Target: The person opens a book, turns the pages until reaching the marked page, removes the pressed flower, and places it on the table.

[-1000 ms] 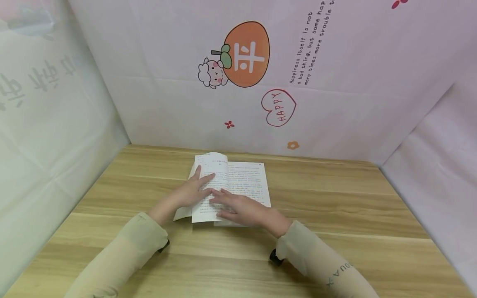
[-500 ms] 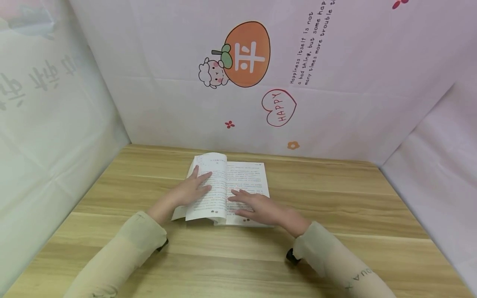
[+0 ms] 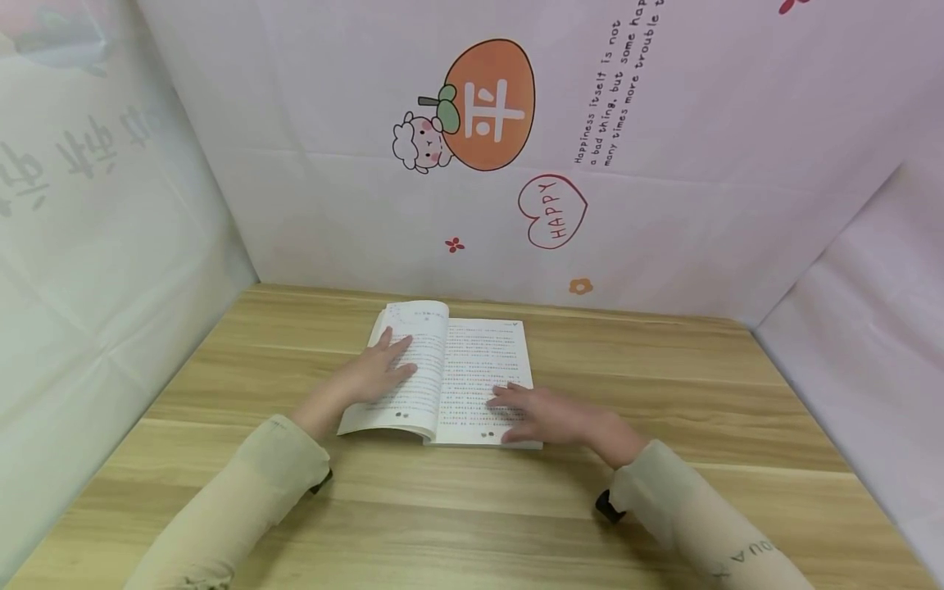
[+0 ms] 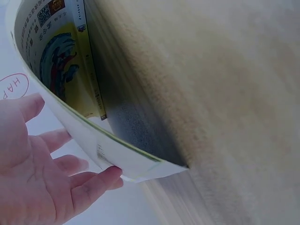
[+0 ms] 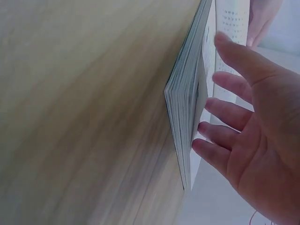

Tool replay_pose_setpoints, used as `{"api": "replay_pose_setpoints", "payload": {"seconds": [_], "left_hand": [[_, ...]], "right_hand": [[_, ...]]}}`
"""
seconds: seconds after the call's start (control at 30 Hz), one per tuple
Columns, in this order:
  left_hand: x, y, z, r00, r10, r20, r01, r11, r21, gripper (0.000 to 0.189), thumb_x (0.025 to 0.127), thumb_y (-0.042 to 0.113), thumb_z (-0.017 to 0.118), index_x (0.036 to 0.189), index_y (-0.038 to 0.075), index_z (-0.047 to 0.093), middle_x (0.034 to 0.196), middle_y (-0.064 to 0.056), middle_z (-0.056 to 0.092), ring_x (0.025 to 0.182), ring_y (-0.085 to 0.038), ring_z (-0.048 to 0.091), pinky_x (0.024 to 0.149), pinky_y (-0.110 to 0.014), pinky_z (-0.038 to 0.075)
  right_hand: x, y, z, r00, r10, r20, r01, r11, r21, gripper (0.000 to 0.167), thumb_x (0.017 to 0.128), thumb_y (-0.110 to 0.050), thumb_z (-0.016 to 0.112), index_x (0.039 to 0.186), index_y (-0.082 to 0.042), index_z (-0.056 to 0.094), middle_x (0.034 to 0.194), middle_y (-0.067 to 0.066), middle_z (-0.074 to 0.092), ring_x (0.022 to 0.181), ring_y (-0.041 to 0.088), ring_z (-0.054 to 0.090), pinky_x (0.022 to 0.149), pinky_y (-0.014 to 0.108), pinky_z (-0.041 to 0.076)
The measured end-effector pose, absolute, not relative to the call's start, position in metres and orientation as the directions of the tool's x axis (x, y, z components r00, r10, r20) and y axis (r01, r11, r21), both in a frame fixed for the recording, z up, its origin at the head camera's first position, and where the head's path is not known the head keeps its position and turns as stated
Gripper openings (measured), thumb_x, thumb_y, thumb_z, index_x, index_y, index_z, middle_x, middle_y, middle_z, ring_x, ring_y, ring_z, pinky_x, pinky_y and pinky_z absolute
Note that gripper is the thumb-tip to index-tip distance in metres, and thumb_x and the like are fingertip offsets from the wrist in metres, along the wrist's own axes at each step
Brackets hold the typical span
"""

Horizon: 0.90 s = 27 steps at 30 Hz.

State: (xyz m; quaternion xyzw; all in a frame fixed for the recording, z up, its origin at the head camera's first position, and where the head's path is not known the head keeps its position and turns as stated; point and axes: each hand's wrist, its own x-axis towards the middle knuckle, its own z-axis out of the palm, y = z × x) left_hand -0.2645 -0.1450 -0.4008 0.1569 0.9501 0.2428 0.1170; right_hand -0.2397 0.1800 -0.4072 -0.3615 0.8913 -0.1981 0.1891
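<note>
An open book [image 3: 472,365] with printed pages lies on the wooden table. My left hand [image 3: 369,377] rests with spread fingers on the left-hand page, which curves up toward the spine. From the left wrist view, the left side of the book bows above the table, and a yellow picture [image 4: 75,89] shows on its underside. My right hand [image 3: 549,416] is over the lower right part of the right-hand page, fingers extended. In the right wrist view its fingertips are right at the page, beside the thick block of page edges [image 5: 185,89].
The wooden table [image 3: 472,516] runs up to a white back sheet [image 3: 332,221] printed with an orange fruit and a heart. Similar white sheets stand at the left [image 3: 111,246] and right [image 3: 870,328]. Dark bands [image 3: 609,506] sit near both sleeve cuffs.
My right hand has moved right, from the left-hand page to the right-hand page's outer side. The turned page has settled leftward under my left hand, which has barely moved.
</note>
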Motion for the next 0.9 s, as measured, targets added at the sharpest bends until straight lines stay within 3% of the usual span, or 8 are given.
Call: {"api": "replay_pose_setpoints", "payload": {"seconds": [0.47,0.9], "left_hand": [[-0.265,-0.145,-0.399,-0.926,0.324,-0.192,0.2,0.856,0.477,0.07,0.11,0.044,0.042,0.162,0.002,0.022,0.165,-0.032,0.005,0.146,-0.057,0.018,0.115,-0.07,0.021],[-0.265,-0.143,-0.402,-0.913,0.331,-0.238,0.174,0.843,0.508,0.094,0.103,0.054,0.053,0.159,-0.01,0.012,0.166,-0.029,0.005,0.15,-0.05,0.017,0.12,-0.059,0.022]], "right_hand": [[-0.241,0.194,-0.401,-0.663,-0.71,-0.237,-0.56,0.68,-0.472,0.072,0.084,-0.028,0.087,0.145,-0.005,0.057,0.162,0.019,0.036,0.15,0.04,0.028,0.119,0.054,0.028],[-0.241,0.203,-0.398,-0.671,-0.694,-0.262,-0.54,0.699,-0.468,0.07,0.086,-0.032,0.085,0.145,-0.007,0.058,0.162,0.019,0.035,0.15,0.04,0.028,0.118,0.055,0.029]]}}
